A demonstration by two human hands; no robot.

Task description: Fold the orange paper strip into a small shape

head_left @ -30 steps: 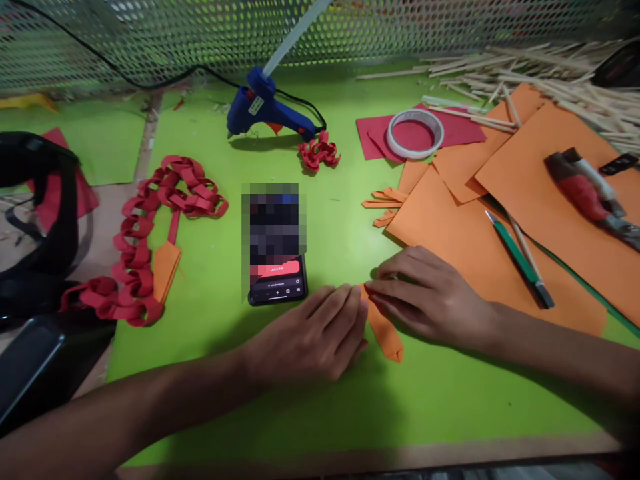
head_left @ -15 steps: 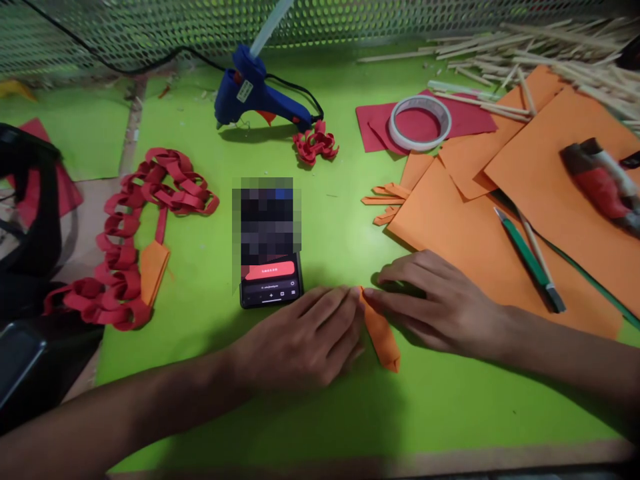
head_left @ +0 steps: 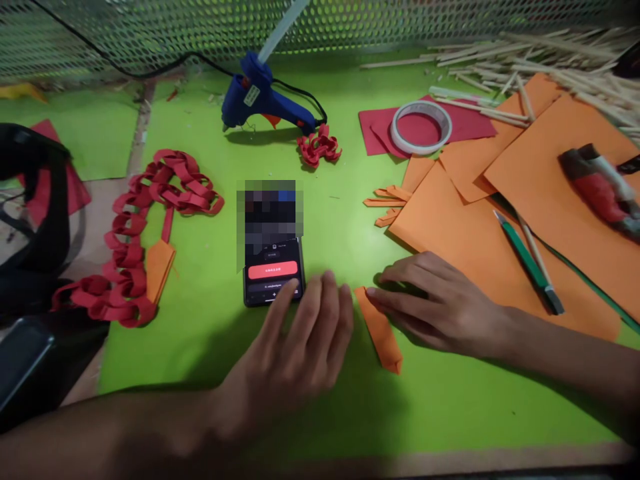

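A folded orange paper strip lies on the green mat in front of me. My right hand rests flat beside it, fingertips pressing its upper end. My left hand is lifted off the strip with fingers apart, holding nothing, its fingertips over the lower edge of a phone whose screen is lit. A red paper chain with an orange piece attached lies to the left.
A blue glue gun and a small red paper curl sit at the back. Orange sheets, a tape roll, red paper, a green pen, a red-handled tool and wooden sticks fill the right. Black gear lies left.
My left hand has left the orange strip, lifted and moved toward the phone, fingers spreading. My right hand stays on the strip's upper end.
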